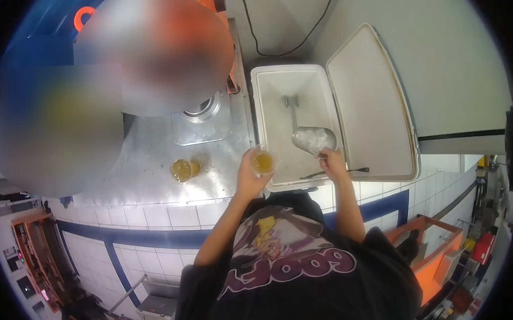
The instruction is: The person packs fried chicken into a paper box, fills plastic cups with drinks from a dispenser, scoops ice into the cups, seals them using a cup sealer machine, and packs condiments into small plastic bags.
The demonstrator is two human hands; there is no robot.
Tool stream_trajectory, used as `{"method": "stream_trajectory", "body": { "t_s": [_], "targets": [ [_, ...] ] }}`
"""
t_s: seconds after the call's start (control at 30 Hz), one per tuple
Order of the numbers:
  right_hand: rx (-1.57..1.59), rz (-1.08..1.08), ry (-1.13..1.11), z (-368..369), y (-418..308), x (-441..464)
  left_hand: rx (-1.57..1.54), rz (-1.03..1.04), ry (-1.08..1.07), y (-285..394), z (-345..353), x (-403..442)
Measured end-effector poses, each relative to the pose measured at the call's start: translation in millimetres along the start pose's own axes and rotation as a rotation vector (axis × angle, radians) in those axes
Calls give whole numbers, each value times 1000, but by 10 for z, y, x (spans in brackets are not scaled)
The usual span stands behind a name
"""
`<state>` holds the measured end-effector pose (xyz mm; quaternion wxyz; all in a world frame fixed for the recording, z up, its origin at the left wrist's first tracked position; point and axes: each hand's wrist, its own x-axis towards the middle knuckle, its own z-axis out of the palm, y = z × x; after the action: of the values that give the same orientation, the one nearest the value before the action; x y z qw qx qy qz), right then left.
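In the head view, our left hand (pixel 248 180) curls around a clear cup (pixel 263 161) of yellow drink, at the edge of the white cooler (pixel 256 103). Our right hand (pixel 334 165) grips a metal scoop (pixel 299 137) over the open cooler, carrying what looks like ice. Left of our left hand, a second filled cup (pixel 182 170) sits on the steel counter (pixel 135 145).

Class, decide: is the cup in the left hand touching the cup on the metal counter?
Apart: the head view plainly shows metal counter between the held cup and the other cup.
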<state>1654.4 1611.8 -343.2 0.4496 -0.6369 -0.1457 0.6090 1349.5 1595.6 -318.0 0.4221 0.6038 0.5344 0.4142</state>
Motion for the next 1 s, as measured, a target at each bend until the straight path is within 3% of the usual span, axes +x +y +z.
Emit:
{"method": "stream_trajectory", "body": {
  "t_s": [0.13, 0.3, 0.6, 0.73, 0.93, 1.0],
  "targets": [
    [-111, -22, 52, 151, -431, -434, 147, 52, -29, -251, 327, 194],
    [-331, -311, 80, 301, -525, -693, 138, 149, -69, -100, 658, 314],
    [-593, -349, 97, 516, -729, -938, 5, 108, -75, -129, 714, 302],
    [-569, -313, 74, 521, -850, -1044, -57, 44, -58, -39, 624, 244],
    [-241, -208, 71, 409, -990, -762, -53, 3, 56, 31, 424, 134],
    [-297, -401, 85, 283, -773, -302, 23, 5, 124, 99, 270, 73]
  ]
}}
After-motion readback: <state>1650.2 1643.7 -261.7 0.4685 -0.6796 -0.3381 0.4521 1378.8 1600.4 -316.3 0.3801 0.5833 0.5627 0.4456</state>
